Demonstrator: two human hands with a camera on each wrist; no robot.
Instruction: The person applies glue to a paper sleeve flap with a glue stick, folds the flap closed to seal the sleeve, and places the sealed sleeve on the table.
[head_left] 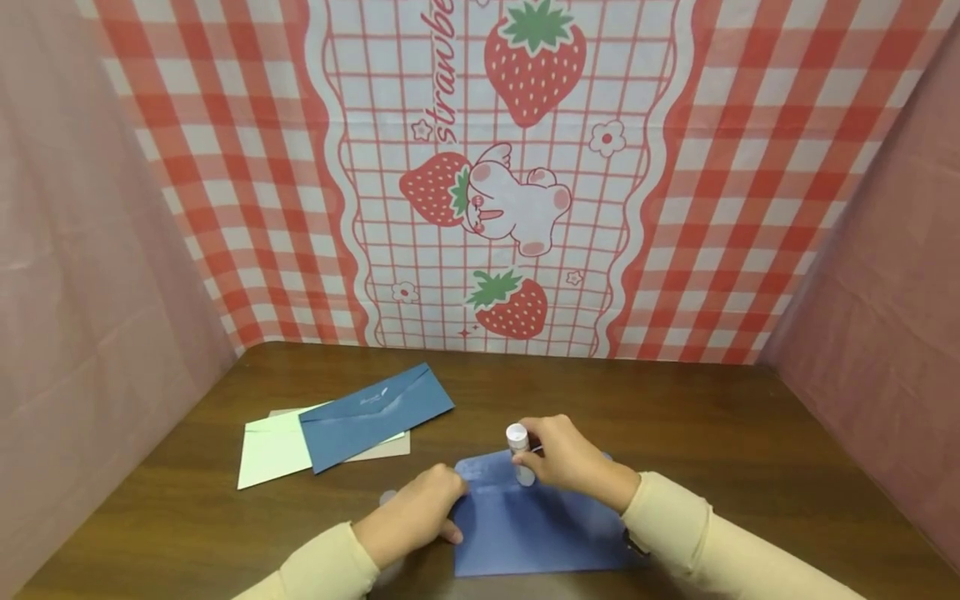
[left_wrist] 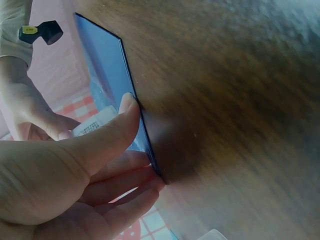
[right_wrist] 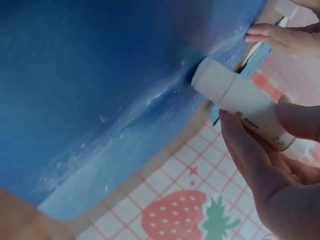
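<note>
A blue envelope [head_left: 540, 533] lies on the table with its flap spread away from the person. White smears [right_wrist: 145, 102] run along the flap's fold. My right hand [head_left: 566, 454] grips a white glue stick [right_wrist: 250, 102], its lower end against the flap near the fold; in the head view the tube stands nearly upright. At the envelope's left edge is my left hand [head_left: 416, 510]. Its thumb [left_wrist: 129, 105] touches that edge, and the extended fingers [right_wrist: 272, 36] press near the flap's corner. The palm is hidden in the head view.
Left of the hands, a dark blue envelope [head_left: 375, 417] overlaps a pale green envelope [head_left: 273, 450] and a beige one [head_left: 386, 448]. A small translucent piece [head_left: 387, 497] shows just behind the left hand. Strawberry-print cloth [head_left: 487, 208] backs the wooden table [head_left: 637, 408].
</note>
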